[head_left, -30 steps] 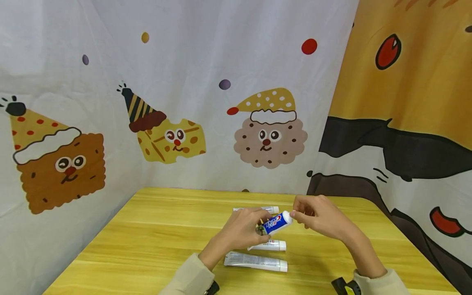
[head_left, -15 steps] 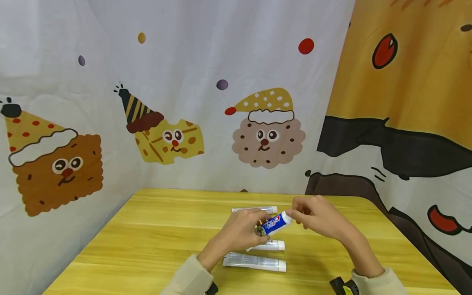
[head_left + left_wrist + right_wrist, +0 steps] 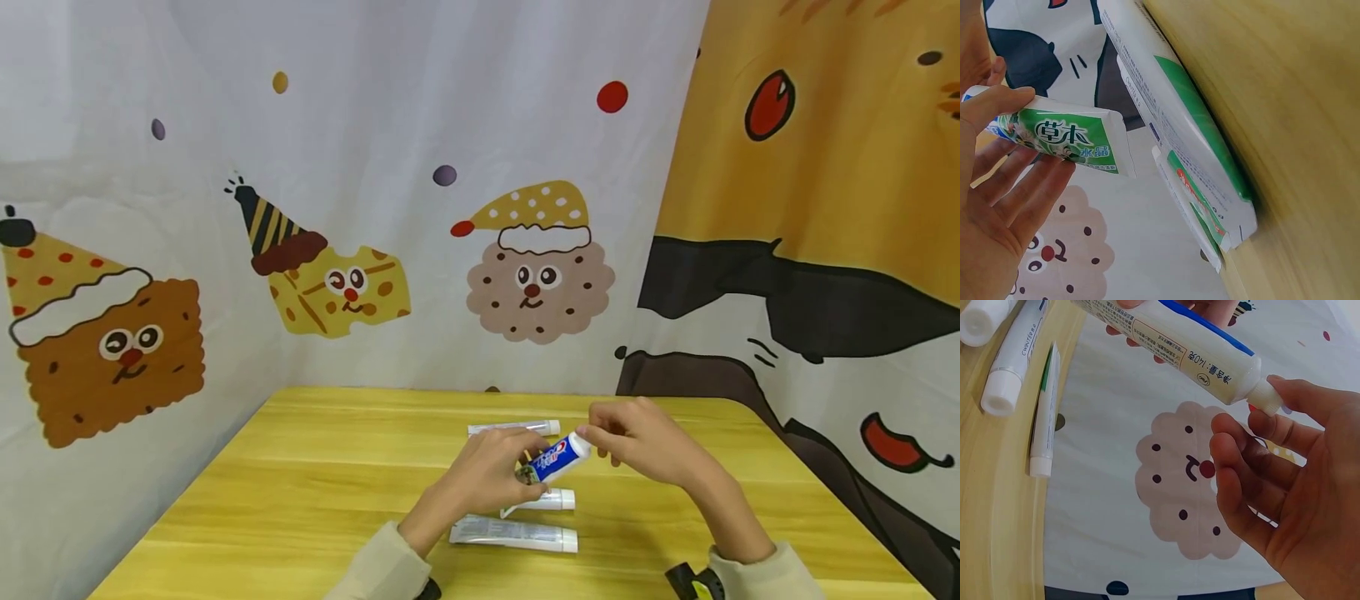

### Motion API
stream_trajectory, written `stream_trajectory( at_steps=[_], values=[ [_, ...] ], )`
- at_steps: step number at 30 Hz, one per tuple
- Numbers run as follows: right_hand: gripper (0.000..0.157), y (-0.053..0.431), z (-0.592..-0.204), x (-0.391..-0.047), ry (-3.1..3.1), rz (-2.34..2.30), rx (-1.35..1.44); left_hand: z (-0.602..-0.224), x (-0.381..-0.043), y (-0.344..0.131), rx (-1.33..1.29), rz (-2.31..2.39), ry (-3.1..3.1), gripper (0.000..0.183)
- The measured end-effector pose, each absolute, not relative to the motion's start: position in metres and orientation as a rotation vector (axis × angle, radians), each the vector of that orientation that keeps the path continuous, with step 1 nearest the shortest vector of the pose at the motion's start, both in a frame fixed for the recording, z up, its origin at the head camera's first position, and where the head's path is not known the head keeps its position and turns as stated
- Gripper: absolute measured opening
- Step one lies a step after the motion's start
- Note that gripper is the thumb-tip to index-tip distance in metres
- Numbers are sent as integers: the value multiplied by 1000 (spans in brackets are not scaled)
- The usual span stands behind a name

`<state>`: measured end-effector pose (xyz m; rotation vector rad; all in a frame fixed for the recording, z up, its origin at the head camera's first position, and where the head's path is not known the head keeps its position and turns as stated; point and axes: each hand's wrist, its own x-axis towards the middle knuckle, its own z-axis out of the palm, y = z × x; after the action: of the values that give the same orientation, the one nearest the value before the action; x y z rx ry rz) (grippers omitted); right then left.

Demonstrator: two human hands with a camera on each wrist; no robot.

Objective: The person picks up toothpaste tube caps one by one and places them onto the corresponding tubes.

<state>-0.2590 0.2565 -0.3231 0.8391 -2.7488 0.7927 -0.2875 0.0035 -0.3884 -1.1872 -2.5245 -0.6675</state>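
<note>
A blue, white and green toothpaste tube [image 3: 555,461] is held above the table, tilted with its capped end up to the right. My left hand [image 3: 489,468] grips its body between thumb and fingers; the left wrist view shows its green flat end [image 3: 1072,139] sticking out past the fingers. At the other end, my right hand [image 3: 641,437] pinches the small white ribbed cap [image 3: 1265,397] between thumb and index finger. In the right wrist view the cap sits against the tube's shoulder, and the other right fingers curl loosely below it.
Several more toothpaste tubes lie on the wooden table [image 3: 337,467]: a near one [image 3: 513,533], a middle one [image 3: 555,500] partly under the left hand, and a far one [image 3: 540,427]. A cartoon-printed curtain [image 3: 420,108] hangs behind the table.
The view has shifted slightly, so everything sits a little further left. Both hands keep their hold on the tube and cap, with only slight finger movement at the cap.
</note>
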Motion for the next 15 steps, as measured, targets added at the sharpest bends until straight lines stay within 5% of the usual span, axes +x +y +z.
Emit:
stream_trajectory(
  at_steps=[15],
  values=[
    [35,252,-324,-260,-2776,776,831,-391,-289,2,-1181,-658,-2531,44]
  ],
)
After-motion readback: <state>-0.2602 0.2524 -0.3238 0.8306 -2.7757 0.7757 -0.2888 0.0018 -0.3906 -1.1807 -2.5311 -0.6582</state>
